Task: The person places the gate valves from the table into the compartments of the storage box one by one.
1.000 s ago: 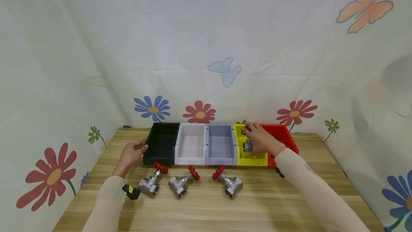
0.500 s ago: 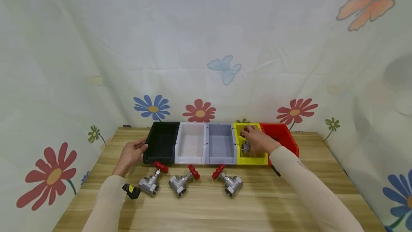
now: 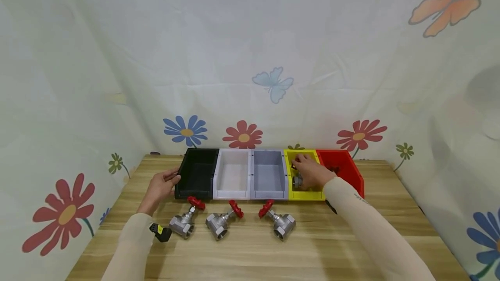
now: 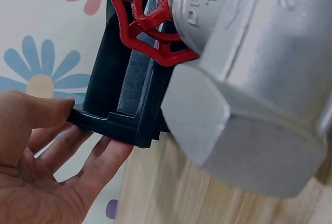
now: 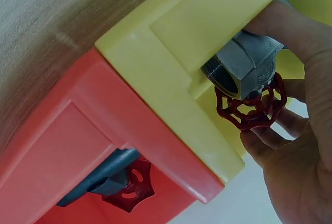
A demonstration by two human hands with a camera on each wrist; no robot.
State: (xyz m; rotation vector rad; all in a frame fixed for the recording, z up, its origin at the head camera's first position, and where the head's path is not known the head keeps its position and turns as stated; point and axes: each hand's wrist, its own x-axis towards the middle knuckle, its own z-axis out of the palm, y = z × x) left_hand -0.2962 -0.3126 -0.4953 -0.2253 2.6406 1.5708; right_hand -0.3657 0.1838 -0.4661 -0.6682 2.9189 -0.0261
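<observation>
In the yellow bin [image 3: 306,195]: held valve [image 5: 249,60], inside the walls; threaded port and red handwheel [image 5: 256,109] both show from the right wrist; can't tell if it touches the bin floor
Right hand [image 3: 311,171]: down in the yellow bin; thumb and fingers bent round the held valve; thumb by the metal body, fingertips at the handwheel
Left hand [image 3: 159,187]: at the outer side of the black bin [image 3: 198,177]; thumb on the rim, fingers against the outside, edge pinched between
Bin row: black, white bin [image 3: 231,177], grey bin [image 3: 268,177], yellow, red bin [image 3: 351,172], left to right; side by side
Red bin: second valve [image 5: 106,175] inside, partly hidden by the front wall; its wheel is red too
Tabletop [image 3: 254,259]: wood grain; left valve [image 3: 182,225], middle valve [image 3: 217,225] and right valve [image 3: 283,225] lie in front of the row; left and middle near each other, right one further off, in front of grey; wheels toward the bins
Backdrop [image 3: 234,34]: pale cloth; flowers, butterflies printed on it
</observation>
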